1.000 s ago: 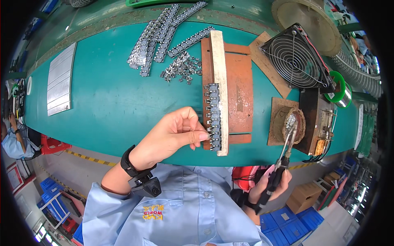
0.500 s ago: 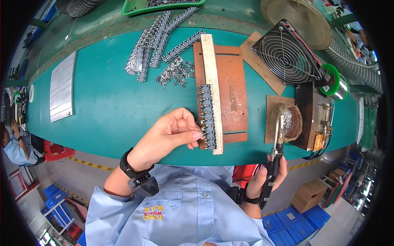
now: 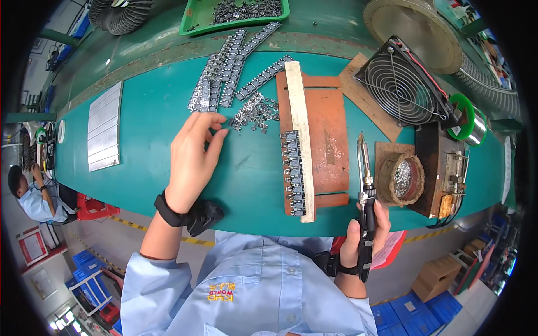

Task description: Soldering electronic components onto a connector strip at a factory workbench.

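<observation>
- The left hand [image 3: 193, 157] is held with its fingers curled and its thumb set a little apart from them, so that a narrow gap is left between; it is placed just beside the loose metal parts [image 3: 255, 113], at the near ends of the board strips [image 3: 227, 73]. Whether the strips are touched cannot be told.
- By the right hand [image 3: 350, 249] a black-handled soldering iron [image 3: 367, 224] is gripped, the hands thus being well apart; its tip is pointed toward the far side, between the reddish-brown board [image 3: 330, 140] and the round pot [image 3: 419, 185].
- A row of small circuit boards [image 3: 292, 173] is laid along the left edge of the white bar [image 3: 300, 145], at its near half; the bar itself is set lengthwise on the reddish-brown board.
- The loose metal parts are heaped on the teal surface [image 3: 151, 168], left of the bar's far half; behind them the board strips are partly piled on one another.
- Shiny bits are contained in the pot, beside which a dark box [image 3: 426, 162] is set.
- A black fan [image 3: 400, 84] with a wire guard is placed at the far right, near a green-rimmed spool [image 3: 473, 120] of silvery wire.
- A grooved metal plate [image 3: 105, 127] is laid at the left.
- Small parts are also held in a green tray [image 3: 193, 28] beyond the far edge.
</observation>
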